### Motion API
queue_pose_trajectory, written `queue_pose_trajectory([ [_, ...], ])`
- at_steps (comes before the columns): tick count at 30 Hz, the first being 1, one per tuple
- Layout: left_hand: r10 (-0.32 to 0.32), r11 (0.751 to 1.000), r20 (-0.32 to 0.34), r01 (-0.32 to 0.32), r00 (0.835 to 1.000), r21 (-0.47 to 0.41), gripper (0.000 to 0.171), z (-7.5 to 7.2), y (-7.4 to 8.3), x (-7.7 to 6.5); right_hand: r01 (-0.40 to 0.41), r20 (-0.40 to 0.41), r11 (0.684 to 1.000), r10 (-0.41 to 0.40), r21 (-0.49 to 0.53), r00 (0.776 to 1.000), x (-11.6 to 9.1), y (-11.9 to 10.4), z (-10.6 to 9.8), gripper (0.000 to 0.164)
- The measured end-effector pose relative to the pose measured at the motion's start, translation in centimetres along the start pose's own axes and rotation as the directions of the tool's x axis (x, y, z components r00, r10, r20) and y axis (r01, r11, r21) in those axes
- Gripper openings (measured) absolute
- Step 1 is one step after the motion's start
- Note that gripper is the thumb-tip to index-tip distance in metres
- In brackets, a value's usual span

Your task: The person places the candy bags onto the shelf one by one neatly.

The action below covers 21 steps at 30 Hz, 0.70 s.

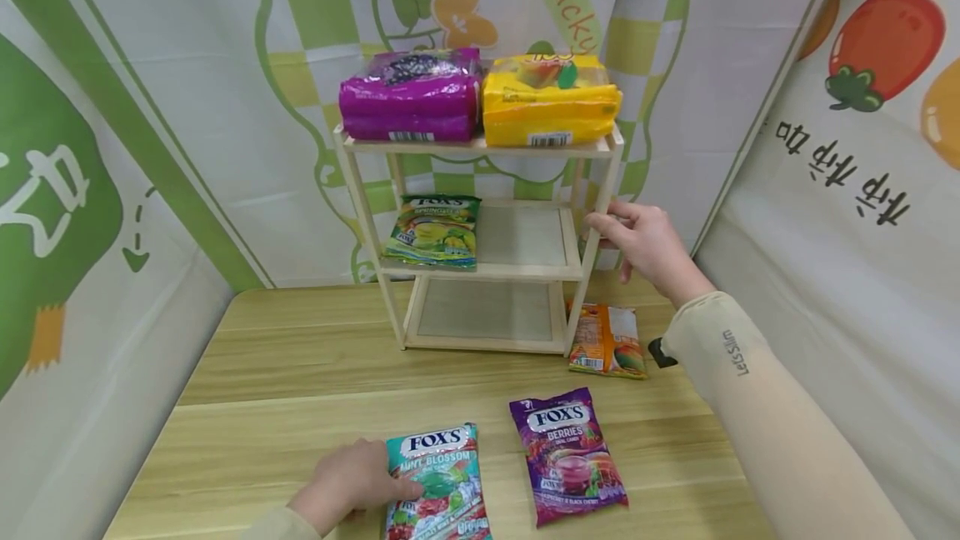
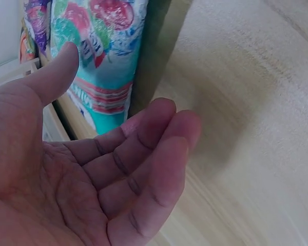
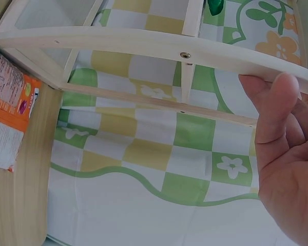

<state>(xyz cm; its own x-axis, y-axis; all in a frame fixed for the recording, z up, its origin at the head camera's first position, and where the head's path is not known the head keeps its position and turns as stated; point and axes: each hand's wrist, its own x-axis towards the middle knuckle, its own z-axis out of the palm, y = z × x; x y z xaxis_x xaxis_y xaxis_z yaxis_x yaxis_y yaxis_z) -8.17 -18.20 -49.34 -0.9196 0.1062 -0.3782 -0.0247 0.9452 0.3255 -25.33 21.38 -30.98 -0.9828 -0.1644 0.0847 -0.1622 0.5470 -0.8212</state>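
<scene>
My left hand [image 1: 352, 477] is at the left edge of a teal Fox's Mint Blossom candy bag [image 1: 437, 482], its thumb over the front in the head view. In the left wrist view the fingers [image 2: 143, 174] are loosely bent beside the bag, with a gap between thumb and fingers. My right hand [image 1: 648, 244] holds the right front post of a small three-tier wooden shelf [image 1: 487, 272], thumb in front and fingertips partly hidden behind. A green Fox's candy bag [image 1: 435, 232] leans on the middle tier. Purple [image 1: 412, 98] and yellow [image 1: 551, 102] packs sit on top.
A purple Fox's Berries bag [image 1: 570, 457] lies on the wooden table [image 1: 285, 382], right of the teal bag. An orange bag [image 1: 607, 340] lies beside the shelf's right foot. Printed cloth walls [image 1: 832, 215] stand close around the back and sides.
</scene>
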Motion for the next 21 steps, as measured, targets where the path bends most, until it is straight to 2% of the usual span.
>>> queue_pose_trajectory([
  [10,-0.028,0.999,-0.015,0.029,0.999,0.026,0.055,0.3,0.9,0.3,0.007,-0.009,1.0,-0.007,-0.003,1.0,0.1,0.1,0.1,0.08],
  [15,-0.008,1.0,-0.045,0.007,0.999,-0.022,0.046,0.4,1.0,0.8,-0.005,-0.005,1.0,0.005,0.001,1.0,0.0,0.0,0.0,0.088],
  [21,-0.008,0.999,-0.035,0.006,0.999,-0.052,0.042,0.4,1.2,1.3,0.001,-0.005,1.0,-0.001,0.005,1.0,0.0,0.0,0.0,0.083],
])
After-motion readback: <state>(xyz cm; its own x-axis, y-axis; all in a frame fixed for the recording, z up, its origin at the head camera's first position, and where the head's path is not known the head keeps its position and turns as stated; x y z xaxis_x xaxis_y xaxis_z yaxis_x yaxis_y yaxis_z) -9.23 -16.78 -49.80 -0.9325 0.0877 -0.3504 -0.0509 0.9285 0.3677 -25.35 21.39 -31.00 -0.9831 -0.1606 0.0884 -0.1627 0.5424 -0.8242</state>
